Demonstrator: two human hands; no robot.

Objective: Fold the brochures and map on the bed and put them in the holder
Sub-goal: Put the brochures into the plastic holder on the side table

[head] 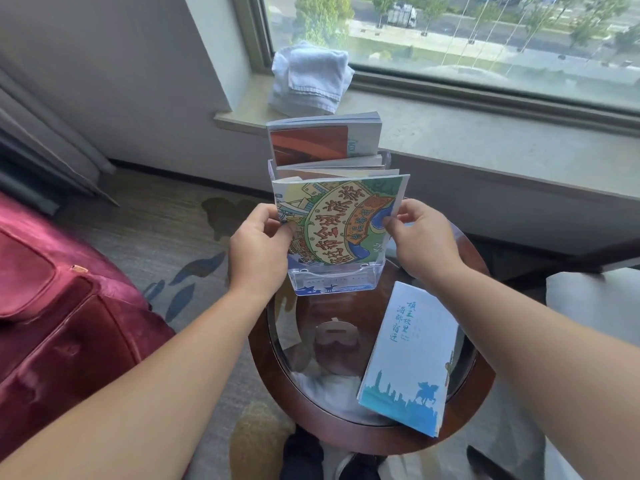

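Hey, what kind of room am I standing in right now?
Probably a hotel room. A clear brochure holder with tourist leaflets stands on a small round glass-topped table, a folded white towel lies on the sill of a big window, and a red armchair stands alongside.

forearms: bare, no sleeves | wrists: no watch | trousers [301, 455]: dark

round glass-topped table [277, 372] | clear holder [332, 282] upright | blue brochure [408, 358] flat
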